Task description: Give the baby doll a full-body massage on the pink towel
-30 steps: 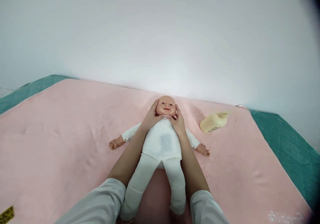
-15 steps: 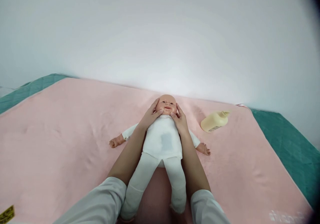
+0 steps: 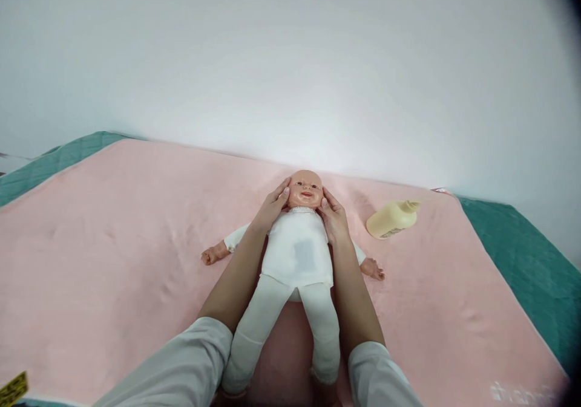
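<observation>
A baby doll [image 3: 297, 247] with a bald plastic head and a white cloth body lies on its back, its head toward the wall and its legs toward me. Along the doll's cheek on the left of the view lies my left hand [image 3: 273, 205], open, with its fingers stretched out and the thumb at the jaw. My right hand [image 3: 334, 214] rests open against the opposite cheek, thumb by the jaw and fingers reaching up the side of the head. Both forearms run alongside the doll's body, over its arms. The undersides of my fingers are hidden.
A pale yellow pump bottle [image 3: 393, 219] lies on its side to the right of the doll. Under everything spreads a pink blanket [image 3: 113, 244], over a green quilted cover [image 3: 526, 262]. A white wall [image 3: 290, 62] rises behind. A yellow label [image 3: 13, 389] shows at the lower left.
Both thumbs have slid outward from the doll's chin to the sides of its jaw. My hands still touch its cheeks. The view has shifted slightly.
</observation>
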Tool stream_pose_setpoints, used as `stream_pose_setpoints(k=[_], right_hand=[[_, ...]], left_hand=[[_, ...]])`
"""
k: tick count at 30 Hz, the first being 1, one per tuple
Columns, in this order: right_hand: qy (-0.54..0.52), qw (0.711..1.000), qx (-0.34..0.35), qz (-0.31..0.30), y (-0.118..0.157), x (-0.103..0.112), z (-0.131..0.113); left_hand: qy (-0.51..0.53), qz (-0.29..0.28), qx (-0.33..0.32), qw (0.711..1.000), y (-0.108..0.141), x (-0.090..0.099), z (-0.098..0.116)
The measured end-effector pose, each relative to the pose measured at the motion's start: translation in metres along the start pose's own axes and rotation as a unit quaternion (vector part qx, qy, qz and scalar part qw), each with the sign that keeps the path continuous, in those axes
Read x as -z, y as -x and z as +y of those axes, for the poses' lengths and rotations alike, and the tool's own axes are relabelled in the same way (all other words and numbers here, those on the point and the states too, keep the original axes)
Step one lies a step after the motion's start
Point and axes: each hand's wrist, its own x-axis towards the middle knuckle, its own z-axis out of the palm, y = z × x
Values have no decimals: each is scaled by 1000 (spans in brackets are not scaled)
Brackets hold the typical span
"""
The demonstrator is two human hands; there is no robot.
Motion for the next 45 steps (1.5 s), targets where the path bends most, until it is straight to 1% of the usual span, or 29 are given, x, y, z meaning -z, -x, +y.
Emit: stream_pose_setpoints(k=[3,6,11,15,17,22,27,31,38,42,45], right_hand=[[-3,1000,1,3,-1,1,1],[23,1000,15,1,0,1,1],[77,997,20,1,5,-3,-5],[130,991,16,4,9,-8,-12],[146,989,13,6,10,-10,-13],[141,990,13,13,6,-9,-8],[132,991,11,8,5,-10,-4],[131,991,9,7,5,-12,-4],[143,990,19,4,4,-9,-5],[133,991,12,-8,6,-7,-8],[121,993,11,-7,6,-4,-8]], left_hand=[[24,-3,-2,1000,0,0,0],[29,-4,-10,1000,0,-1,1],[-27,1,-23,999,2,-3,4],[-96,13,-55,994,2,-5,5],[-124,9,-67,990,2,-6,4],[-117,-13,-70,991,0,-9,-6],[-117,-6,-76,990,-3,-8,-13],[-125,6,-67,990,-4,-8,-12],[-156,12,-87,984,-7,-6,-15],[-121,0,-58,991,-4,-5,-10],[-101,-11,-49,994,-1,-4,-4]])
